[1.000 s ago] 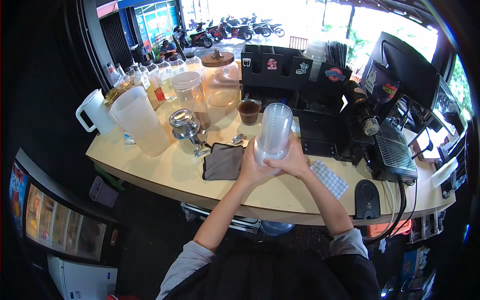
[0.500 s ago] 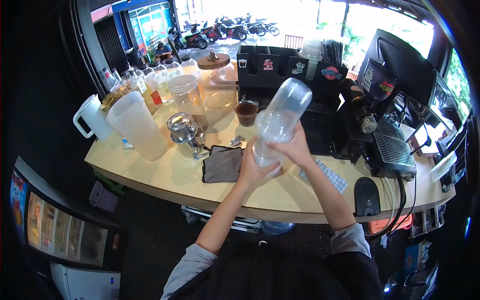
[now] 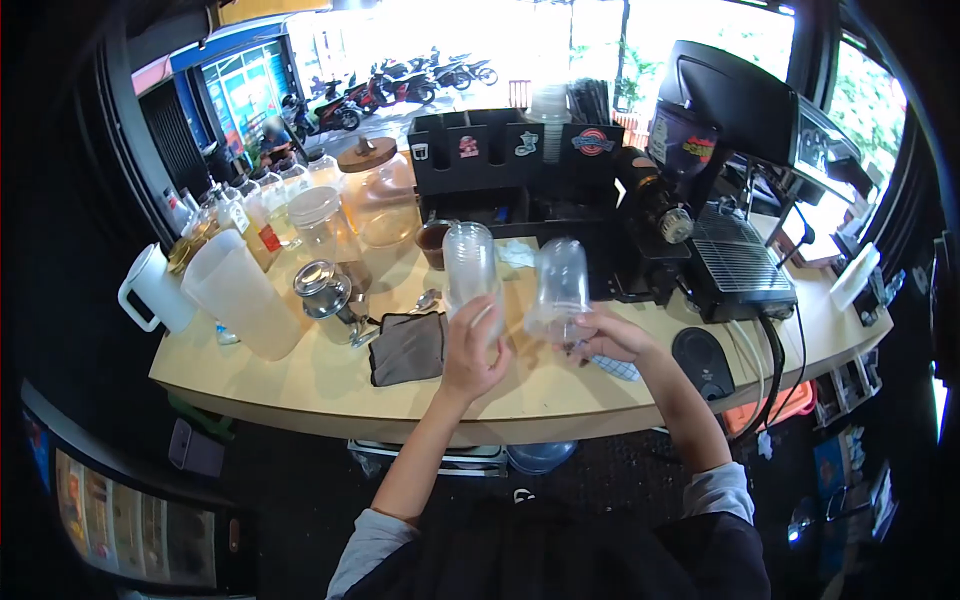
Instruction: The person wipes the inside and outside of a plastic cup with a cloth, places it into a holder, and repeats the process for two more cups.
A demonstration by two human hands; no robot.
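Observation:
My left hand [image 3: 474, 350] is wrapped round the lower part of a stack of clear plastic cups [image 3: 469, 262], upside down over the counter [image 3: 520, 395]. To its right, my right hand [image 3: 612, 335] grips a separate clear cup [image 3: 561, 278] near its rim, also upside down. The fingers of my right hand are slightly blurred. A glass of brown drink [image 3: 433, 243] stands just behind the cup stack. Left of my left hand lies a grey cloth [image 3: 407, 348]. A checked cloth [image 3: 614, 368] is partly visible below my right hand.
A frosted jug [image 3: 243, 295], a metal drip filter [image 3: 323, 288], a wooden-lidded jar [image 3: 380, 195] and several bottles stand at the left. A black organizer [image 3: 490, 160] is at the back. An espresso machine [image 3: 740, 270] stands at the right. A person [image 3: 275, 143] sits outside.
My hands have moved apart, and one cup is now separate from the stack, in my right hand. The view has shifted, and a white crumpled tissue now shows behind the cups.

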